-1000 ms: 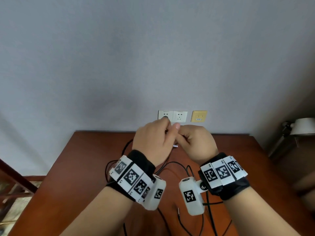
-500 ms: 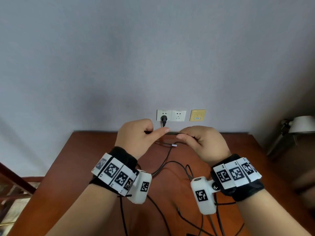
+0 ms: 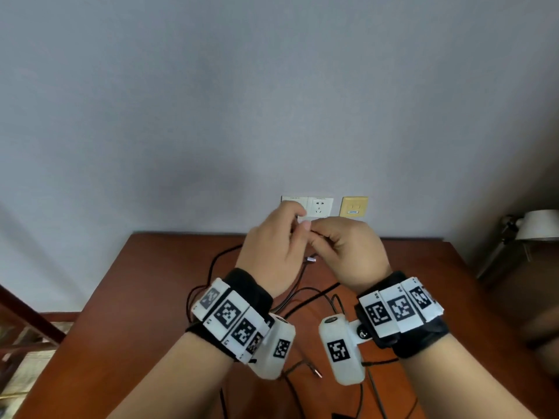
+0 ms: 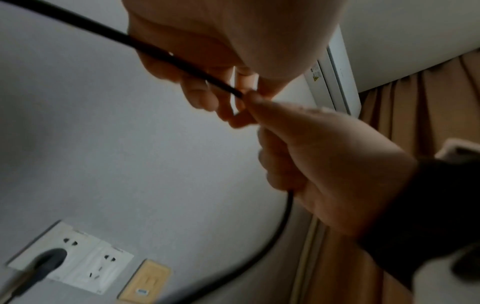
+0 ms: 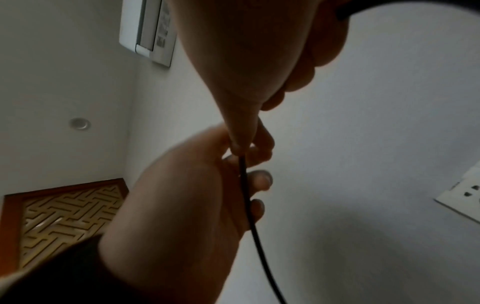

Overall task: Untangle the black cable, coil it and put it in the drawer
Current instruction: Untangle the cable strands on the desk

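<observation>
Black cable (image 3: 305,300) pinched between both hands above the desk (image 3: 145,297).

The cable's upper run is held in the air before the wall sockets (image 3: 320,206); its loose loops lie tangled on the desk below the wrists. The left hand (image 3: 272,252) closes its grip on it with thumb and forefinger, and the right hand (image 3: 348,252) curls its fingers around it, fingertips of both touching. A lamp (image 3: 538,225) stands at far right.

A brown table (image 3: 151,297) is seen, with loose loops of what seems one black cable (image 3: 211,267) lying on it.
</observation>
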{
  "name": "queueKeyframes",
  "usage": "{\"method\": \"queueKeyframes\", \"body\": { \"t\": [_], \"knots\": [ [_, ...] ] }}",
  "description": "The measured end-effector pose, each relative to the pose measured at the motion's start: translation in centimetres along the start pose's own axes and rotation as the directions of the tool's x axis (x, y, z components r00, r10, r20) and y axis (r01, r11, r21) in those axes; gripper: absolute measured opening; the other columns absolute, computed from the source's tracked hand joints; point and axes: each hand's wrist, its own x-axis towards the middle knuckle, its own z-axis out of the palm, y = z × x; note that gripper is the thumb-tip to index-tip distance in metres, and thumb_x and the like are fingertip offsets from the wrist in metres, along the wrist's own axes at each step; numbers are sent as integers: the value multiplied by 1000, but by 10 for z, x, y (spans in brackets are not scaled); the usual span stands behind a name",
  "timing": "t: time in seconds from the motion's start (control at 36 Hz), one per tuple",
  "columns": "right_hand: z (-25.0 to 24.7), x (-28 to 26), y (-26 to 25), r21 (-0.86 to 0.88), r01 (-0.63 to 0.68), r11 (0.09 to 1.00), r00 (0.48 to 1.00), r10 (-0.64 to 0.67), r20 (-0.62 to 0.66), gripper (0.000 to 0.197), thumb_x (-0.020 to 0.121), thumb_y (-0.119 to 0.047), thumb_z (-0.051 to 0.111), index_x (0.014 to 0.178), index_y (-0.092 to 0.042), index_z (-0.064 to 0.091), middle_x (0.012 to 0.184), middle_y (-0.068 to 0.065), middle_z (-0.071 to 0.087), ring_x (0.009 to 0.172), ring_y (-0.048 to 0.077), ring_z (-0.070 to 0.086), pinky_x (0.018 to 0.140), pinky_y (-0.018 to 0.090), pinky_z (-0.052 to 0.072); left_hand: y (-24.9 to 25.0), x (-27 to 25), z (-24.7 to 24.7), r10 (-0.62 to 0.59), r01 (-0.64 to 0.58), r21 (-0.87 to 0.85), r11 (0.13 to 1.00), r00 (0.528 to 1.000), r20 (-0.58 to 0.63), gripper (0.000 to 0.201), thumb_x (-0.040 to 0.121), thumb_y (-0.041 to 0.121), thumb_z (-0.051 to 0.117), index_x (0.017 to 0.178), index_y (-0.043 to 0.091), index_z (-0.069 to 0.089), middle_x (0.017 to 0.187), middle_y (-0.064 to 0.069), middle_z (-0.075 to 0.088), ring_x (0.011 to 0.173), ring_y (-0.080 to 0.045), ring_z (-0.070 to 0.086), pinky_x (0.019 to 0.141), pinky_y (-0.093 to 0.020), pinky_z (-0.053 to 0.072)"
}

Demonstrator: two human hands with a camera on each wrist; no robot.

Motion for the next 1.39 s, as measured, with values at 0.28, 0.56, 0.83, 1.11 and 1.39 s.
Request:
{"method": "queueKeyframes", "body": {
  "t": [0.28, 0.56, 0.83, 1.11, 1.39],
  "knots": [
    [-6, -3, 5, 128, 11, 992, 995, -23, 96, 31, 92, -42, 50, 88, -20, 72, 79, -7, 71, 74, 7, 65, 67, 34, 51, -19, -1, -11, 32, -34, -35, 999, 997, -69, 36, 87, 54, 44, 96, 20, 49, 64, 16, 44, 62, -3, 47, 68, -36, 43],
    [-12, -8, 23, 78, -50, 996, 995, 43, 93, 27, 92, -42, 51, 84, -25, 70, 75, -12, 68, 73, 5, 63, 67, 34, 51, -45, 1, -26, -57, 56, -9, 998, 991, -119, 39, 76, 62, 55, 88, 27, 41, 59, 13, 40, 52, -4, 42, 64, -32, 37],
    [0, -2, 19, 17, -5, 1000, 999, 4, 43, 39, 94, -45, 42, 86, -19, 69, 75, -3, 68, 73, 13, 62, 65, 36, 49, -38, 10, -22, -31, 35, 77, 996, 998, -59, 20, 91, 44, 46, 95, 24, 49, 67, 8, 56, 68, -16, 54, 67, -37, 46],
    [7, -4, 10, 79, 61, 995, 994, -68, 89, 33, 93, -39, 47, 88, -14, 69, 71, -5, 62, 66, 7, 53, 61, 23, 42, -9, 2, -2, 22, -20, -22, 1000, 997, 71, 19, 98, 36, 44, 92, 20, 52, 65, 9, 54, 61, -6, 52, 58, -28, 40],
    [-10, -14, 41, -5, -31, 999, 993, 32, 114, 41, 93, -47, 40, 86, -19, 68, 73, -5, 63, 73, 7, 55, 69, 26, 44, -45, 3, -26, -81, 83, 39, 996, 996, -47, 22, 87, 43, 59, 79, 27, 46, 52, 12, 39, 52, -2, 42, 57, -25, 33]
  ]
}}
